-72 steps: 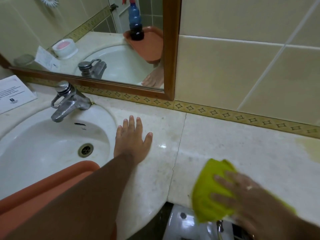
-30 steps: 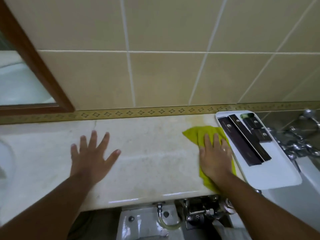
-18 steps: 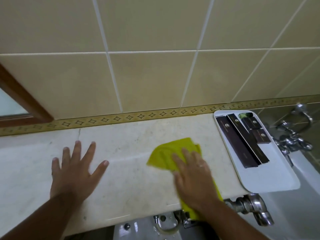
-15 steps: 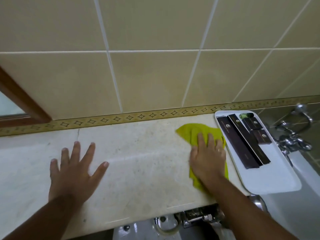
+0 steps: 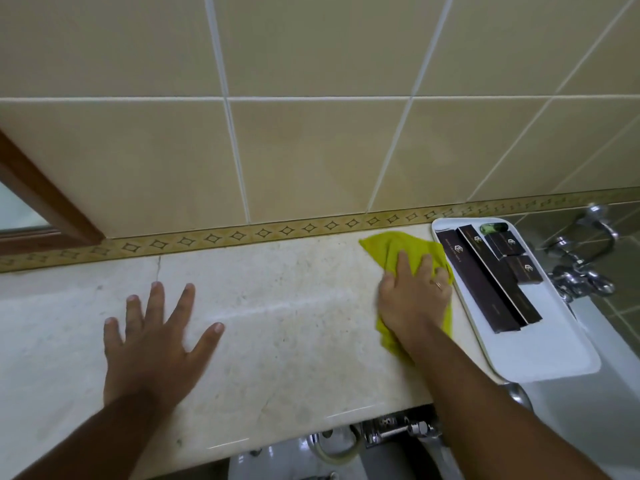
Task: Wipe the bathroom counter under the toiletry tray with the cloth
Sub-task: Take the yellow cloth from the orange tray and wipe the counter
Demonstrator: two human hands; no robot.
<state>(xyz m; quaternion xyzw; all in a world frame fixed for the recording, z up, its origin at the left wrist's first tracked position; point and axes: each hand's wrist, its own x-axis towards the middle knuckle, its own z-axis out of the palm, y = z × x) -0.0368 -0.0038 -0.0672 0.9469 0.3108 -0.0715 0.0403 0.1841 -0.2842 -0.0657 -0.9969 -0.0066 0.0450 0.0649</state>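
My right hand (image 5: 414,299) presses flat on a yellow-green cloth (image 5: 391,249) lying on the cream marble counter (image 5: 284,323), right beside the left edge of the white toiletry tray (image 5: 554,355). The tray rests at the counter's right end and overhangs its edge; it carries several dark boxes (image 5: 485,282) and a small green item (image 5: 491,228). My left hand (image 5: 156,344) lies palm down on the counter at the left, fingers spread, holding nothing.
A tiled wall with a patterned border strip (image 5: 242,233) backs the counter. A brown mirror frame (image 5: 45,202) shows at the far left. Chrome taps (image 5: 581,271) stand right of the tray, above a white tub. Pipes (image 5: 391,427) show below the counter's front edge.
My right hand swept the cloth left across the counter, then back to the right, and it now sits a little farther toward the wall beside the tray. My left hand stays planted.
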